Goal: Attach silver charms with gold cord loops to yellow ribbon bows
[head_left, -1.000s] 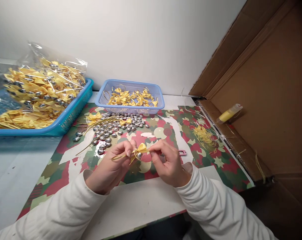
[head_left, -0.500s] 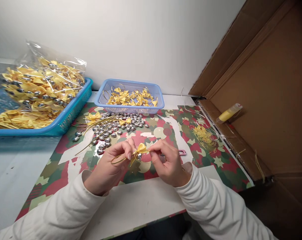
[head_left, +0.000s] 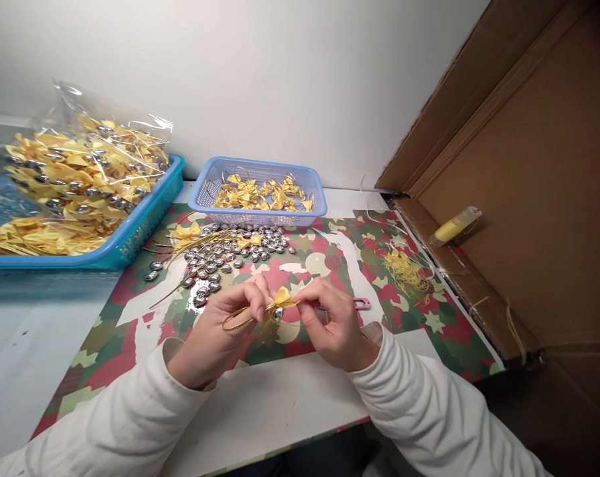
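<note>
Centre frame: left hand [head_left: 215,334] and right hand [head_left: 332,324] both pinching yellow bow [head_left: 281,299]. Upper centre: purple basket [head_left: 260,213] holding bows. Upper left: blue tray [head_left: 130,238] with bagged bows.

No writing, label, brand or number can be read anywhere in the view. The patterned mat [head_left: 324,265] on the worktop carries only printed stars and circles, and the yellow tube [head_left: 453,226] shows no legible label.
</note>
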The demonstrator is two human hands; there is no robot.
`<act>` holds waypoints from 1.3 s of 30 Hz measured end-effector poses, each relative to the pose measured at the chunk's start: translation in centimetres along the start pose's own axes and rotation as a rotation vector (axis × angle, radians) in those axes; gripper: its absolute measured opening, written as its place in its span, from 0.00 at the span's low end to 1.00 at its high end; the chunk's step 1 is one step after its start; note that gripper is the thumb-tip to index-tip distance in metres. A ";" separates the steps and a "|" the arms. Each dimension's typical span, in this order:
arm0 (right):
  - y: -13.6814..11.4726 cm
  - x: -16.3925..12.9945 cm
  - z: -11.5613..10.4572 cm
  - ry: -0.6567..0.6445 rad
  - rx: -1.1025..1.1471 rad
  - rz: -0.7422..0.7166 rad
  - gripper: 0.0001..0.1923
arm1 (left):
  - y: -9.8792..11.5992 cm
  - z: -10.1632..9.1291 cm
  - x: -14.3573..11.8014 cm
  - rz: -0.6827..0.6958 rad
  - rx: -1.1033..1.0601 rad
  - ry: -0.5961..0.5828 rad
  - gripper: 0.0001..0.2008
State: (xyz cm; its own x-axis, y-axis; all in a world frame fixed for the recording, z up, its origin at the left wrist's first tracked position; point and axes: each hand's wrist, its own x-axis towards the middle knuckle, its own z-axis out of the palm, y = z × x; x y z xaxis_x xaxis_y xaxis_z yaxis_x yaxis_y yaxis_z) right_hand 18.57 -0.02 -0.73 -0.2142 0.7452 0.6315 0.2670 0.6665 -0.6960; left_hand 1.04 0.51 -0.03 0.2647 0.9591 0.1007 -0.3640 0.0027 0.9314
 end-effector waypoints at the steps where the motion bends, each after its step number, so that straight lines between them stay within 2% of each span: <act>1: 0.0 0.0 0.0 -0.006 0.006 0.008 0.07 | -0.1 -0.1 -0.1 -0.009 -0.003 -0.006 0.20; 8: 0.1 -0.1 0.1 -0.028 0.047 0.037 0.06 | -0.5 -0.2 -0.3 -0.121 -0.096 -0.041 0.17; 13: 0.2 -0.2 0.1 -0.033 0.107 0.093 0.06 | -0.4 -0.1 -0.4 -0.155 -0.175 -0.049 0.19; 18: 0.3 -0.1 0.1 -0.046 0.194 0.120 0.06 | 0.0 0.0 -0.4 -0.250 -0.257 -0.039 0.23; 23: 0.2 0.1 0.0 -0.046 0.165 0.084 0.07 | 0.0 0.1 -0.4 -0.328 -0.322 -0.064 0.23; 30: -0.1 0.1 -0.1 0.002 -0.023 -0.048 0.08 | -0.4 0.0 -0.4 -0.238 -0.247 -0.030 0.19; 39: 0.0 0.1 -0.2 -0.020 -0.128 -0.112 0.08 | -0.3 0.1 -0.4 -0.210 -0.163 0.020 0.18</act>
State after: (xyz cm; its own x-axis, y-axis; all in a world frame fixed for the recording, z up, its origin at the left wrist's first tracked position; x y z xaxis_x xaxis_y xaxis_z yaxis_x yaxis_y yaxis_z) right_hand 18.76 0.05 -0.60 -0.2678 0.6672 0.6951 0.3578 0.7387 -0.5712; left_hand 1.13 0.09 -0.35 0.3325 0.9381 -0.0973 -0.4422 0.2462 0.8625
